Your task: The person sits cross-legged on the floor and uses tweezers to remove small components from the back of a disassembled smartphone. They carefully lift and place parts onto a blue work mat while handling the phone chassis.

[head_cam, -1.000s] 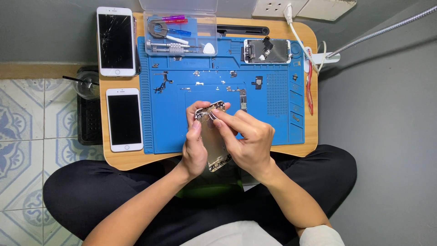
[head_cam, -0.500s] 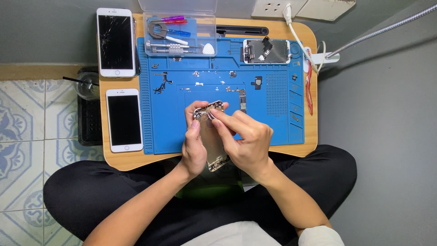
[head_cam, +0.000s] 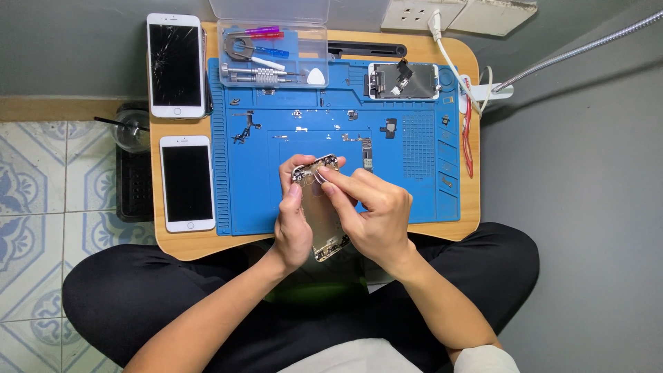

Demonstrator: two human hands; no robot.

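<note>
While both hands are gripping the gold phone housing (head_cam: 322,211) at the centre of the frame, above the lap and the near edge of the blue repair mat (head_cam: 414,186), the left hand (head_cam: 293,224) is wrapping its left side and the right hand (head_cam: 369,214) is pinching at its upper end. Doing this well probably calls for steadying the shell with the left and working gently with the right fingertips (head_cam: 324,176). Two white phones (head_cam: 188,181) are lying on the table (head_cam: 200,245) at the left.
</note>
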